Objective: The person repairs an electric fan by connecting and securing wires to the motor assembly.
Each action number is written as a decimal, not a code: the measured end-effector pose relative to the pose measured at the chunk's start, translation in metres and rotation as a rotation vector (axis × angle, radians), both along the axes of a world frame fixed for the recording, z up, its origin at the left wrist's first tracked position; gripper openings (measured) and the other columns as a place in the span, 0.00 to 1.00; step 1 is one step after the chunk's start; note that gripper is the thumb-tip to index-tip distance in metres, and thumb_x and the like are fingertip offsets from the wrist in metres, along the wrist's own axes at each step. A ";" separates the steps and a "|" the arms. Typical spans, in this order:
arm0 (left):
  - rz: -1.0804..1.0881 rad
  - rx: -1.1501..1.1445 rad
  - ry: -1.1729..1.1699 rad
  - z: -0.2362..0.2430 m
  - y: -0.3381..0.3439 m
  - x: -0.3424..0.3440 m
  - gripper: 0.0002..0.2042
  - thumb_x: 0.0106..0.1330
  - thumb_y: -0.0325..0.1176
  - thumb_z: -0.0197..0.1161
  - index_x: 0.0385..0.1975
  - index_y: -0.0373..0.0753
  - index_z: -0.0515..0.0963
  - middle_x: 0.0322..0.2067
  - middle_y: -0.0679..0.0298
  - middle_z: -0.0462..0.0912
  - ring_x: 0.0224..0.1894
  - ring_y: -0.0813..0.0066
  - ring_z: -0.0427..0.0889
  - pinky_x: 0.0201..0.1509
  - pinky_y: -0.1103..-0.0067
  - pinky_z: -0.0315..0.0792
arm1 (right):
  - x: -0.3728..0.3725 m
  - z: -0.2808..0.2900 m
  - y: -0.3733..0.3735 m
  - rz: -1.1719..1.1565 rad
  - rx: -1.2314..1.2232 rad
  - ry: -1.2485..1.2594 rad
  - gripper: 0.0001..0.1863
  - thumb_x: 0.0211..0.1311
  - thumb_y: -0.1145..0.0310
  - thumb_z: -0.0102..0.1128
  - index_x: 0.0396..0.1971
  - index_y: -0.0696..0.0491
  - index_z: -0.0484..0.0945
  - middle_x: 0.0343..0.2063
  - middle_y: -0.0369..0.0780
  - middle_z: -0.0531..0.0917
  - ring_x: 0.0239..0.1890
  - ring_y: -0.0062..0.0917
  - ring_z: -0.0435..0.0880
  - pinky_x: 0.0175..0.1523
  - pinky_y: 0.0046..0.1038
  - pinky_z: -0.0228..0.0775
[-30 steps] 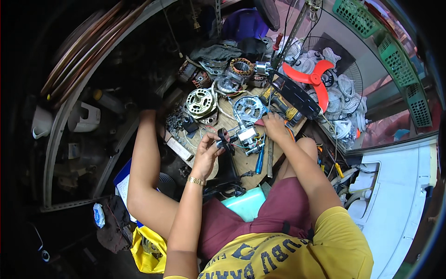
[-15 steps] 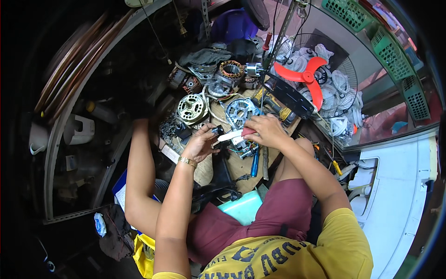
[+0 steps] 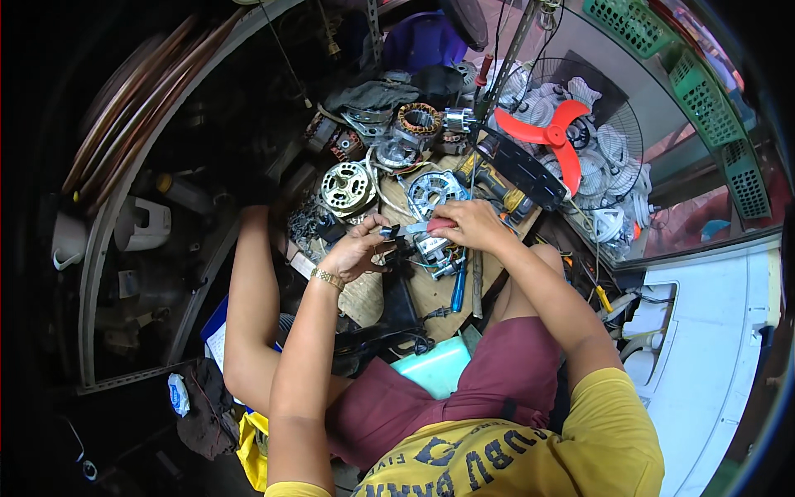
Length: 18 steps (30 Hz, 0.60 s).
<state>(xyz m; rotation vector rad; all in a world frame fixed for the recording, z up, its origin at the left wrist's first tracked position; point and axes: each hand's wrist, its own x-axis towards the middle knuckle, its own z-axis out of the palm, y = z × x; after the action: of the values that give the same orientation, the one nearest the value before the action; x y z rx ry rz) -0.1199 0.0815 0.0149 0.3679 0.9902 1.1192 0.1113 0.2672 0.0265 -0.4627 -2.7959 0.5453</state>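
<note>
A knife with a red handle [image 3: 441, 224] is gripped in my right hand [image 3: 478, 227], its pale blade pointing left. My left hand [image 3: 358, 251] pinches a small black part [image 3: 387, 233], whose kind I cannot make out. The knife's tip is at or very near this part; whether they touch is unclear. Just beyond my hands lies a blue-rimmed round motor housing [image 3: 436, 192]. Left of it sits a pale, slotted round motor cover [image 3: 346, 187]. Below my right hand, a blue-handled screwdriver [image 3: 458, 291] rests on the wooden board [image 3: 424, 300].
Farther back are a copper-wound stator [image 3: 419, 120] and a yellow-and-black power drill [image 3: 503, 189]. A red fan blade [image 3: 556, 135] lies at the right among white fan parts. Near my lap is a turquoise object [image 3: 437, 369]. A white panel [image 3: 704, 348] stands at the right.
The knife has turned slightly, and its blade now shows narrower and darker beside the black part. My left hand has shifted a little down and left. The view has drifted slightly.
</note>
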 end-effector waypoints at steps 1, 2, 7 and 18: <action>0.004 -0.001 0.000 0.001 -0.002 -0.003 0.07 0.71 0.37 0.63 0.44 0.55 0.73 0.46 0.75 0.79 0.55 0.68 0.76 0.56 0.40 0.64 | -0.003 -0.001 0.000 0.004 -0.001 0.000 0.20 0.56 0.47 0.68 0.41 0.45 0.84 0.33 0.38 0.88 0.34 0.37 0.87 0.36 0.39 0.77; 0.007 -0.021 0.028 0.003 -0.001 -0.004 0.07 0.71 0.37 0.63 0.43 0.55 0.73 0.46 0.75 0.79 0.54 0.69 0.76 0.55 0.44 0.66 | -0.003 -0.005 0.002 0.004 -0.024 -0.004 0.20 0.57 0.46 0.67 0.41 0.45 0.84 0.32 0.39 0.87 0.34 0.37 0.87 0.36 0.39 0.77; -0.030 0.001 0.098 0.009 -0.018 -0.020 0.05 0.73 0.36 0.61 0.44 0.55 0.73 0.41 0.76 0.80 0.48 0.72 0.80 0.50 0.58 0.71 | 0.041 -0.027 0.066 -0.387 -0.021 -0.134 0.19 0.59 0.43 0.64 0.38 0.42 0.84 0.30 0.41 0.87 0.36 0.39 0.87 0.37 0.41 0.76; 0.246 -0.129 1.485 -0.107 -0.045 -0.030 0.30 0.65 0.23 0.60 0.67 0.45 0.60 0.33 0.51 0.82 0.32 0.56 0.83 0.39 0.64 0.76 | 0.024 -0.113 0.040 -0.534 0.084 -0.129 0.25 0.58 0.61 0.69 0.55 0.52 0.77 0.48 0.47 0.81 0.50 0.45 0.81 0.52 0.45 0.73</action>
<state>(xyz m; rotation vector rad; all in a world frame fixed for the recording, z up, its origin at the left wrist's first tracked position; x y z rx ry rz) -0.1504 0.0361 -0.0920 1.0491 2.4320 0.8788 0.1354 0.3069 -0.0865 -1.2078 -2.6285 0.2827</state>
